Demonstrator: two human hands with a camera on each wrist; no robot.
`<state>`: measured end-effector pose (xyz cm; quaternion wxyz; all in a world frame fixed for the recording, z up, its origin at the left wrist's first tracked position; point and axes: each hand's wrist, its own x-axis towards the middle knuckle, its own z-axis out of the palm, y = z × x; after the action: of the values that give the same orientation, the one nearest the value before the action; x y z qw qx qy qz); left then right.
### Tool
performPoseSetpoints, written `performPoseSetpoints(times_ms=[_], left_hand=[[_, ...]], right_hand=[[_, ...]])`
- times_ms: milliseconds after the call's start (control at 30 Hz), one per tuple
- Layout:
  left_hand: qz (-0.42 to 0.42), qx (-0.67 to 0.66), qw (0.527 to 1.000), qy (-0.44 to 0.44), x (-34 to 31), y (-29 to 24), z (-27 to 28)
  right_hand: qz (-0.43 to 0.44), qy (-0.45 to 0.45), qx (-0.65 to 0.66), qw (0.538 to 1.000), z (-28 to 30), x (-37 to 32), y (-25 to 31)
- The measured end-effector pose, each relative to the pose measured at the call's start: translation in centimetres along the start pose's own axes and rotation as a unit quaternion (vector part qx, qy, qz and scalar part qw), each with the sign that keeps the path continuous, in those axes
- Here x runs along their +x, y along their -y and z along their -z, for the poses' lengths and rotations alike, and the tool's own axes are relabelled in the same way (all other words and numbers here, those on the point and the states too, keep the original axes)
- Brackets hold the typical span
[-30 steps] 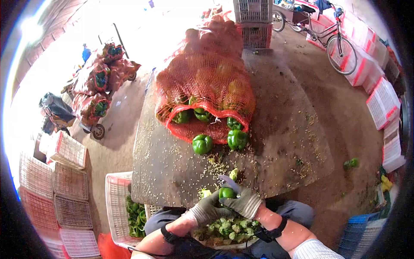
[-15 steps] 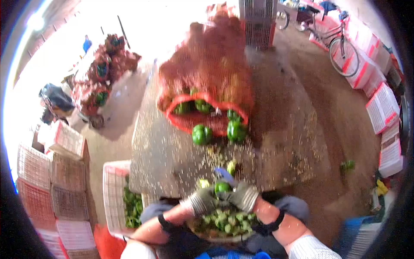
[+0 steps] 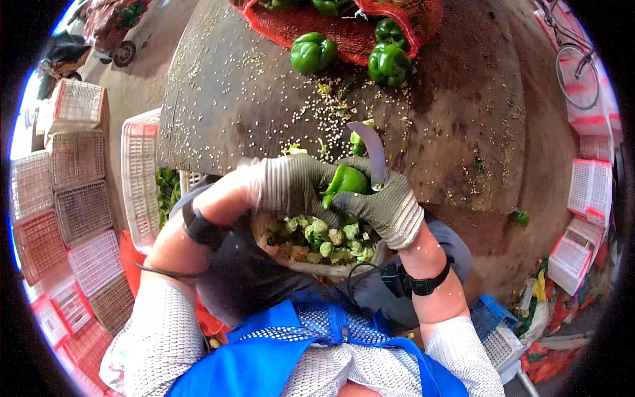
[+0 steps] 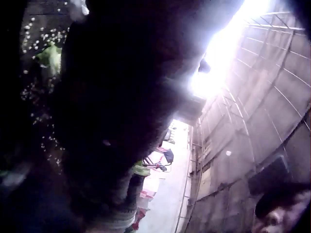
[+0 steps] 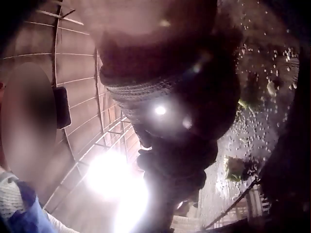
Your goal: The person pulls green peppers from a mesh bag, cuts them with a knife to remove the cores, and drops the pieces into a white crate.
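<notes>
In the head view, my gloved left hand (image 3: 297, 185) grips a green bell pepper (image 3: 348, 178) from the left, fingers curled about its lower side. My gloved right hand (image 3: 390, 205) holds a knife (image 3: 373, 149), its curved blade pointing up and away. The right thumb lies against the pepper's near side. Just beyond the blade, a green pepper scrap (image 3: 357, 143) lies on the seed-strewn board (image 3: 225, 99). Below both hands, between the legs, sits a tub (image 3: 311, 270) of pale green pepper cores (image 3: 319, 231). Both wrist views are dark, the gloves mostly in shadow.
A red mesh sack (image 3: 423, 30) of peppers lies at the board's far side, with whole peppers (image 3: 313, 53) at its mouth. Left of the board stands a white crate (image 3: 140, 178) holding green peppers. Stacked crates (image 3: 79, 159) line the left, and more crates (image 3: 589, 192) the right.
The head view has tilted down, so the sack sits higher and the hands look larger. Both hands stay together on the pepper, with the knife still in the right hand.
</notes>
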<state>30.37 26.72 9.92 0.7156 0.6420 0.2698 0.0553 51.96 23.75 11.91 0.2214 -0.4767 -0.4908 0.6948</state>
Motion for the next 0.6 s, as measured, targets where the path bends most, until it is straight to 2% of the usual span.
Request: performPoseSetpoints(times_ms=[67, 100, 200, 267, 333, 367, 400, 467, 500, 533, 600], left_hand=[[-0.043, 0.141, 0.988, -0.054, -0.6, -0.4, 0.5], [-0.067, 0.170, 0.980, -0.075, -0.7, -0.5, 0.3], [-0.037, 0.399, 0.912, -0.089, -1.6, -1.8, 0.5], [-0.113, 0.439, 0.877, -0.161, -3.3, -2.0, 1.1], [-0.222, 0.318, 0.871, -0.303, -4.5, -1.2, 0.9], [-0.126, 0.136, 0.915, -0.359, -4.6, -1.0, -0.2], [-0.079, 0.009, 0.930, -0.359, -4.1, -0.9, 0.1], [0.019, -0.249, 0.904, -0.347, -3.2, -0.5, 1.2], [0.061, -0.246, 0.896, -0.364, -2.2, 0.5, 1.7], [0.050, -0.177, 0.913, -0.363, -1.8, 1.2, 1.7], [0.029, -0.213, 0.916, -0.338, -1.5, 1.7, 1.9]], right_hand=[[0.019, -0.009, -0.028, 0.999, 0.1, 0.1, 0.4], [0.011, -0.009, -0.039, 0.999, 0.0, 0.1, 0.4], [0.058, -0.015, 0.023, 0.998, -0.5, 0.0, -0.1], [-0.004, -0.060, 0.145, 0.988, 0.3, 0.6, -1.9], [0.017, -0.066, 0.126, 0.990, 1.9, 2.1, -3.7], [0.009, -0.070, 0.215, 0.974, 2.1, 1.6, -4.4], [-0.002, -0.071, 0.299, 0.951, 1.7, 0.9, -3.7], [-0.002, -0.061, 0.336, 0.940, 1.5, 0.5, -3.7], [-0.009, -0.065, 0.324, 0.944, 1.3, 0.6, -3.8], [-0.002, -0.057, 0.338, 0.940, 1.0, 0.8, -3.6], [-0.006, -0.057, 0.315, 0.947, 1.0, 1.0, -3.9]])
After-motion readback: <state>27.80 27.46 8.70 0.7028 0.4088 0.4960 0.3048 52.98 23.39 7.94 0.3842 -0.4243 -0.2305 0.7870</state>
